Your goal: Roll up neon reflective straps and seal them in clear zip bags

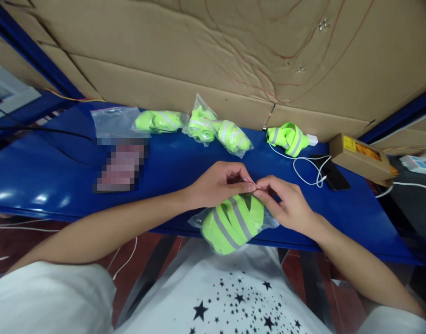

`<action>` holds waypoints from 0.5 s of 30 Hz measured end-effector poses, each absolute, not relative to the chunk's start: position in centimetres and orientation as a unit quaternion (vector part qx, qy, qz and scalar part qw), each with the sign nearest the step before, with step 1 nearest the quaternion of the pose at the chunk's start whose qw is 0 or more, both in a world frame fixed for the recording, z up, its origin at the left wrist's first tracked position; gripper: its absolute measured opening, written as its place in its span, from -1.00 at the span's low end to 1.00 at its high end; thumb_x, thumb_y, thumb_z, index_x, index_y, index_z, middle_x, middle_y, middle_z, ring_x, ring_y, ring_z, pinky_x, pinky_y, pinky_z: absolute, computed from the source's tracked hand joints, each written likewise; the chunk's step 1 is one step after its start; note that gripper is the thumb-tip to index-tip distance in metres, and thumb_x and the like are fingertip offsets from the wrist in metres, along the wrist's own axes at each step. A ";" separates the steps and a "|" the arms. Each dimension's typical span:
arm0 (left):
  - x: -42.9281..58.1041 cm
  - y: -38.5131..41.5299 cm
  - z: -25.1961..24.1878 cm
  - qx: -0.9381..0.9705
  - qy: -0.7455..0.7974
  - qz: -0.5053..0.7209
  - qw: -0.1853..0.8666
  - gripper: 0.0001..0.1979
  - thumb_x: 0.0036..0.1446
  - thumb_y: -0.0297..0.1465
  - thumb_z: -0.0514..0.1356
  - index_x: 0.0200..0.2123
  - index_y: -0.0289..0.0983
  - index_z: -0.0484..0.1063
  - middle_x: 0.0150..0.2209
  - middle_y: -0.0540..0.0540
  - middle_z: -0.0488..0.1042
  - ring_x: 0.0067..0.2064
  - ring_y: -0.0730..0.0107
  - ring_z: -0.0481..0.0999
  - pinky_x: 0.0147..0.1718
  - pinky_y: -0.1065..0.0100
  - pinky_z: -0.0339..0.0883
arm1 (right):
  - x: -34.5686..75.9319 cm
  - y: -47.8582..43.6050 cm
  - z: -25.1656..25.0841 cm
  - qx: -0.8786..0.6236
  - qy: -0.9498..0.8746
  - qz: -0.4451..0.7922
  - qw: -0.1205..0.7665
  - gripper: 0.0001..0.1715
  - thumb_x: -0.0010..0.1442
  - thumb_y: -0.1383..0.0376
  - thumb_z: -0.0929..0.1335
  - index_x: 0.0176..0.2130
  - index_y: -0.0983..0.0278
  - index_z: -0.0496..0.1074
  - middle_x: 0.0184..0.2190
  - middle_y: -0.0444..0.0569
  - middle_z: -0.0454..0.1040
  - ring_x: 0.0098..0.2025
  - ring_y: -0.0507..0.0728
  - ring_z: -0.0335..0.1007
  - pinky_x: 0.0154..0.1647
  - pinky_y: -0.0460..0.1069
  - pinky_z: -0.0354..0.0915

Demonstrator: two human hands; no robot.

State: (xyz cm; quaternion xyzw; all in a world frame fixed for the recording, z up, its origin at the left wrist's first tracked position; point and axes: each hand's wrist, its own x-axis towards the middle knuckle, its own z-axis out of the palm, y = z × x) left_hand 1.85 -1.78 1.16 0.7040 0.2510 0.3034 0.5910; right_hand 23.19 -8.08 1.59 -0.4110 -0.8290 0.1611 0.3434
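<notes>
A clear plastic zip bag (195,221) with a neon-yellow reflective strap (234,221) with grey stripes inside lies at the table's front edge, close to my body. My left hand (222,184) pinches the bag's top edge, where a thin reddish line shows between thumb and forefinger. Right beside it, my right hand (286,202) is closed on the same edge, its fingertips nearly touching the left ones. The bag's mouth is mostly covered by my fingers, so I cannot tell whether it is sealed.
Along the cardboard wall (164,69) lie several bagged yellow straps (160,121), a flat plastic bag (115,121) and a loose reflective strap (289,139). A white cable (298,168), a dark phone (333,174) and a cardboard box (361,160) are right. A pixelated phone (120,167) is left.
</notes>
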 end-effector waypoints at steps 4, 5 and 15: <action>2.2 -1.8 0.9 0.725 0.261 0.308 0.558 -0.75 0.22 -0.22 0.32 -0.29 -0.33 0.52 -0.36 -0.05 0.57 -0.35 0.45 0.50 -0.36 0.45 0.34 | 24.6 -12.6 3.1 -0.493 -0.787 0.181 0.324 -0.72 0.38 0.23 0.38 0.08 0.18 0.42 -0.26 -0.03 0.51 -0.28 0.10 0.47 -0.24 -0.01 0.43; 2.2 -1.7 0.8 0.735 0.265 0.305 0.544 -0.76 0.25 -0.22 0.29 -0.27 -0.32 0.52 -0.38 -0.03 0.55 -0.36 0.46 0.48 -0.38 0.46 0.31 | 25.2 -14.4 2.8 -0.504 -0.758 0.241 0.337 -0.75 0.40 0.22 0.36 0.06 0.16 0.43 -0.30 -0.05 0.50 -0.31 0.08 0.47 -0.27 -0.03 0.44; 2.8 -0.8 -0.5 0.776 0.253 0.222 0.534 -0.83 0.16 -0.31 0.37 -0.34 -0.32 0.64 -0.33 -0.11 0.67 -0.29 0.35 0.60 -0.32 0.43 0.31 | 31.5 -18.7 -7.5 -0.370 -0.834 0.290 0.290 -0.75 0.42 0.20 0.36 -0.32 0.21 0.48 -0.51 -0.12 0.47 -0.52 0.02 0.45 -0.57 -0.15 0.32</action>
